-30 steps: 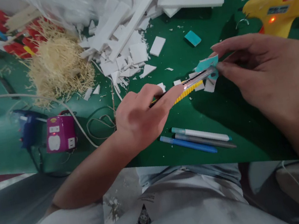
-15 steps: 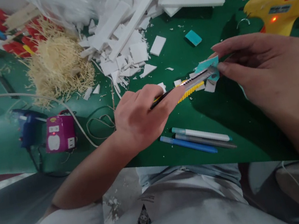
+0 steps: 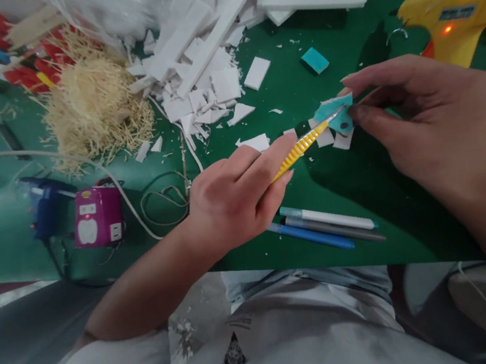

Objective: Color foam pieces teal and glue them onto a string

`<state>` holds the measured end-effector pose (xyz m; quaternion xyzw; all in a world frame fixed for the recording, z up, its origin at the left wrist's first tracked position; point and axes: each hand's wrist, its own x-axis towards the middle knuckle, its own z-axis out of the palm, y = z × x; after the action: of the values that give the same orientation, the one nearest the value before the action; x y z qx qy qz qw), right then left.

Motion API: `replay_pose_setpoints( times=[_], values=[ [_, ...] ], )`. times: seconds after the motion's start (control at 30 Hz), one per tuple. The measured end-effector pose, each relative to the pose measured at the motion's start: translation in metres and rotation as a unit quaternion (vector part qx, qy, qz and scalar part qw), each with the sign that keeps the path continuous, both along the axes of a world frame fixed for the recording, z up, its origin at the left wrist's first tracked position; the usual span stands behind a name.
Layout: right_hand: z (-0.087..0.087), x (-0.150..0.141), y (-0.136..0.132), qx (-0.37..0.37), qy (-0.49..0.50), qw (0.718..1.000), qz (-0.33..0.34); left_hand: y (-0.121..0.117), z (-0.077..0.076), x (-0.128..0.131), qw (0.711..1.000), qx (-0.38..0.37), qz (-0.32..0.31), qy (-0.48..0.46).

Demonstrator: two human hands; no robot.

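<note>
Wrapped round a yellow utility knife (image 3: 301,151), my left hand (image 3: 238,194) is closed. The knife's blade tip touches or lies just over a small turquoise foam piece (image 3: 329,111) with a dark round spot on it. My right hand (image 3: 427,105) pinches that piece at its right edge between thumb and fingers. Small white foam scraps (image 3: 343,140) lie under and beside the piece. Another turquoise rectangle (image 3: 314,61) and a white rectangle (image 3: 257,73) rest on the green table farther back.
A yellow glue gun (image 3: 444,15) with a lit light is at right. Several white foam offcuts (image 3: 202,57) pile up at the back, beside a heap of thin wooden sticks (image 3: 92,102). Three pens (image 3: 321,228) lie near the front edge. A purple power adapter (image 3: 97,217) and cables sit left.
My left hand has turned the utility knife over, so its yellow ridged side now faces up and the blade appears edge-on. My right hand has barely moved and still pinches the turquoise piece.
</note>
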<state>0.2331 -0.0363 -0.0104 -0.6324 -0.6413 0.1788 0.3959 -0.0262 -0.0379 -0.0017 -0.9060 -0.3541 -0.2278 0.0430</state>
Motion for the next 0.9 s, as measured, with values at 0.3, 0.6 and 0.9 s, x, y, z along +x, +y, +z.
replay_pose_setpoints(
  times=[0.3,0.6,0.9],
  values=[
    [0.003,-0.0028,0.0,-0.003,-0.018,1.0,-0.015,0.0001,-0.0005,0.0007,0.999,0.029,-0.001,0.014],
    [-0.0008,0.0022,0.0054,-0.028,0.047,0.999,0.001,0.0028,-0.0007,0.0007,0.996,0.052,0.024,0.075],
    [0.001,-0.0016,0.0028,-0.018,0.028,0.999,0.012,0.0008,-0.002,0.0007,0.999,0.039,0.007,0.027]
  ],
)
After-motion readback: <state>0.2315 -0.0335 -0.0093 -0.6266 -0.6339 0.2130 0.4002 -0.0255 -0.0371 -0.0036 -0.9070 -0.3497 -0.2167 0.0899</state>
